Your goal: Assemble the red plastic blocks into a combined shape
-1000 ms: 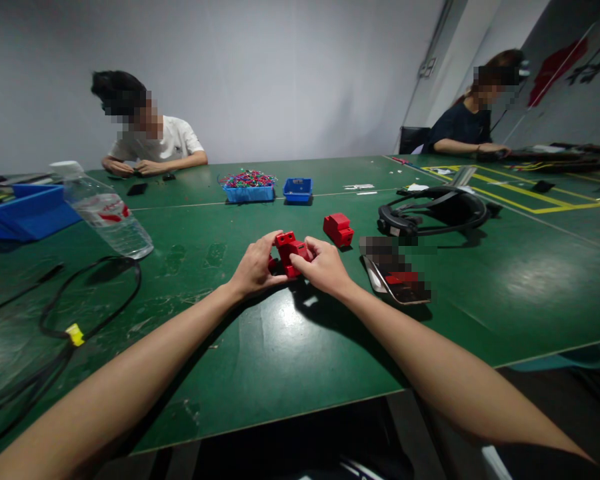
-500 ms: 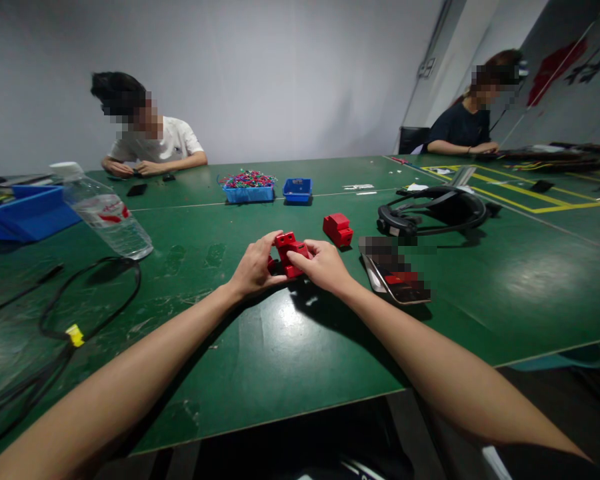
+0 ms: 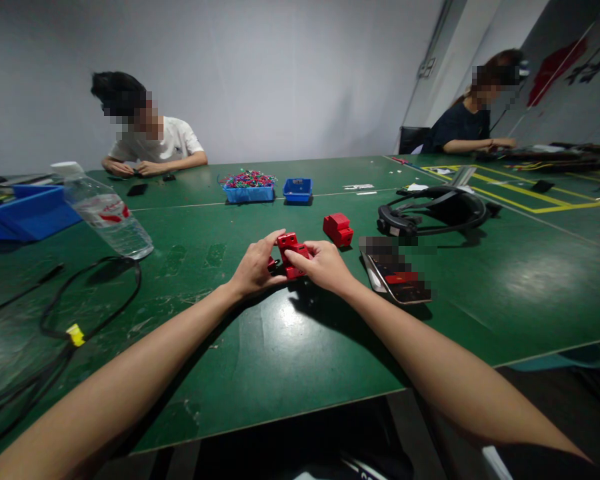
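Observation:
A small red plastic part [image 3: 290,251] rests on the green table [image 3: 290,347] between both my hands. My left hand [image 3: 254,267] curls round its left side with a finger laid over the top. My right hand [image 3: 324,265] pinches its right side. A second red block [image 3: 339,229] sits free on the table just beyond my right hand.
A phone [image 3: 396,278] lies right of my hands, a black headset [image 3: 433,209] behind it. A water bottle [image 3: 103,209] and black cable [image 3: 80,300] lie at left. Blue bins [image 3: 250,191] [image 3: 298,189] [image 3: 25,210] stand farther back. Two other people sit at the far side.
My hands have barely moved; the left forefinger has slid up over the top of the red part. The person at far right has shifted a hand.

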The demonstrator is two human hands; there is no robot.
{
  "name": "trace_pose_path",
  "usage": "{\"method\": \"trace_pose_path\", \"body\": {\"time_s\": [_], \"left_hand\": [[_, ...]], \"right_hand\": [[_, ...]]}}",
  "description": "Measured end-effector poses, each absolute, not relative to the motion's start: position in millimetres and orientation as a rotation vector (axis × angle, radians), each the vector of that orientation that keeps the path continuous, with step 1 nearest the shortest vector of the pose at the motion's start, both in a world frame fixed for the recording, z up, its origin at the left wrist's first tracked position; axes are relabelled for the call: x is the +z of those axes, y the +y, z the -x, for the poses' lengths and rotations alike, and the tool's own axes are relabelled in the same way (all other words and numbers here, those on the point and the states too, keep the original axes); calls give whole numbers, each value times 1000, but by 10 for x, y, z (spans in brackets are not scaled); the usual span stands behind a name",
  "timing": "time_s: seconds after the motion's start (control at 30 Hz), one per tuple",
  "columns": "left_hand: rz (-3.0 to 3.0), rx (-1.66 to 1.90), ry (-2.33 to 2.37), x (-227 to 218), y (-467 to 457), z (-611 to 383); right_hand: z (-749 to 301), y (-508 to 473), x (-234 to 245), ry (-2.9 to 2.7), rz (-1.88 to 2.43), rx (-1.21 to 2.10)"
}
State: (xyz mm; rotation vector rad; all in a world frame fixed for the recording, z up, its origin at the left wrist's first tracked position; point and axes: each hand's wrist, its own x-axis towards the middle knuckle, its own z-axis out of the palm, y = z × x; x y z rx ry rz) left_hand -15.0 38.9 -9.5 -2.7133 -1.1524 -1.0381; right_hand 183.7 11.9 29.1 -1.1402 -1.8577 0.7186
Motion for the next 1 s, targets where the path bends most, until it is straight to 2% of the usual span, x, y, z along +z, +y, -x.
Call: {"method": "trace_pose_path", "body": {"time_s": [0.27, 0.67, 0.87, 1.0], "left_hand": [[2733, -1042, -1186, -86, 385, 148], [2742, -1015, -1183, -83, 390, 135], [2808, -1019, -1185, -60, 388, 141], [2888, -1074, -1176, -49, 397, 133]], "right_hand": [[-1847, 129, 284, -1859, 1102, 767], [-1827, 101, 257, -1921, 1151, 528], [-1828, 133, 250, -1879, 1126, 697], [-1825, 173, 241, -1744, 1076, 974]]}}
